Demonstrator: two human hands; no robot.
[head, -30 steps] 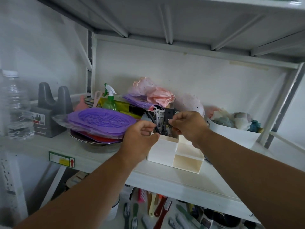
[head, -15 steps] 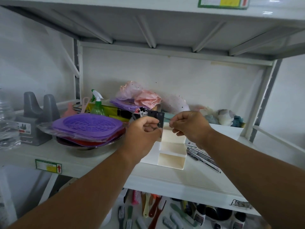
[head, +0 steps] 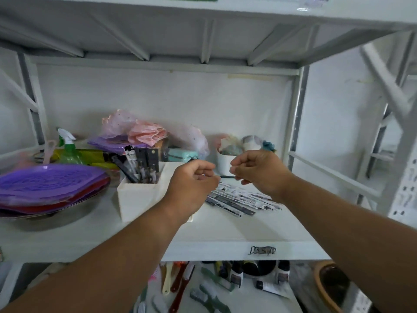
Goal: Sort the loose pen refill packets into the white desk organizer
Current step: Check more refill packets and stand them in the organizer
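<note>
**Materials and finishes we saw on the shelf**

We saw a white organizer (head: 137, 199) of smooth, matt plastic. The refill packets (head: 239, 198) looked like glossy printed film. The shelf (head: 225, 236) was painted metal with a dull sheen. The purple trays (head: 52, 181) were shiny plastic, and the pink bag (head: 146, 134) was thin, crinkled plastic.

No text is legible; the dark scrawl (head: 262, 250) on the shelf's front edge (head: 203, 251) and the print on the loose refill packets (head: 241, 198) are blurred
</note>
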